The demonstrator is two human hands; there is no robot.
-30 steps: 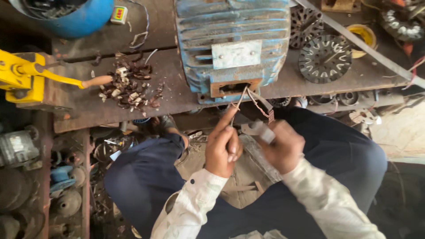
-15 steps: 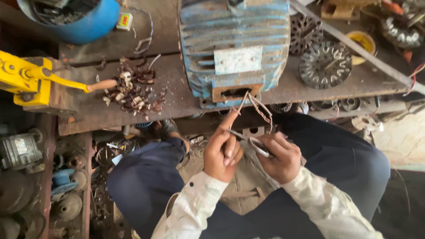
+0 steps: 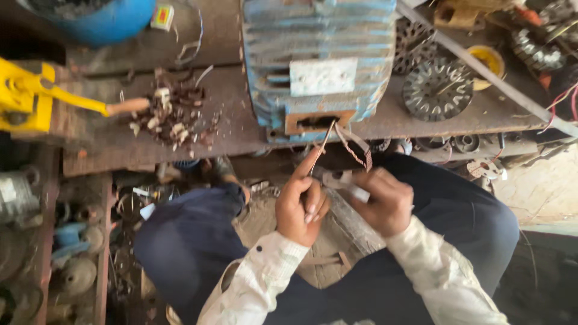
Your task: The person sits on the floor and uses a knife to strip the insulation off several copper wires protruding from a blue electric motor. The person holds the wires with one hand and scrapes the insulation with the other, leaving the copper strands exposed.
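Head view: left hand (image 3: 301, 207) fingers pinch a copper wire (image 3: 325, 139) from the blue motor (image 3: 319, 60); right hand (image 3: 382, 201) grips a tool (image 3: 346, 183).

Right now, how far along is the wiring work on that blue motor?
Done, it seems: leads are pulled out of the blue motor's opening, and a pile of scraps lies on the bench. In hand: left hand pinches one lead; right hand holds a pale sleeve beside it. Left: the leads hang loose, joined to nothing visible.
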